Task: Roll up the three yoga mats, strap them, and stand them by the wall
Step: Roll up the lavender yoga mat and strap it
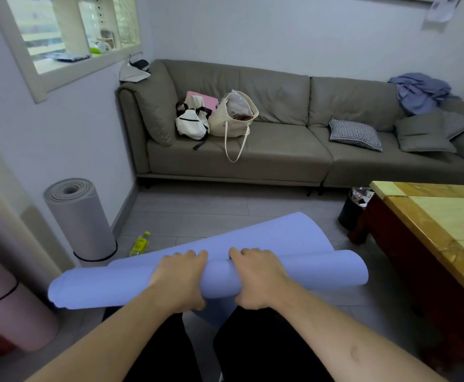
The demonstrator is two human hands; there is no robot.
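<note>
- Grey tiled floor (214, 213), sofa (266, 139) along the far wall at 12 o'clock, wooden table (432, 216) at 3 o'clock.
- Grey mat (80, 219) at 10 o'clock: rolled, a dark strap around its base, standing beside the wall. Judged done.
- Pink mat (7, 304) at 8 o'clock: rolled, dark strap around it, upright near the left edge; partly cut off, so whether it touches the wall cannot be told.
- Blue mat (288, 274) at centre: mostly rolled, a flap unrolled toward 12 o'clock.
- Left hand (180, 279) and right hand (258, 277) grip the roll side by side, fingers curled over its top, thumbs under.
- Left to do, as judged: finish rolling blue mat, strap it, stand it by the wall. No loose strap visible.
</note>
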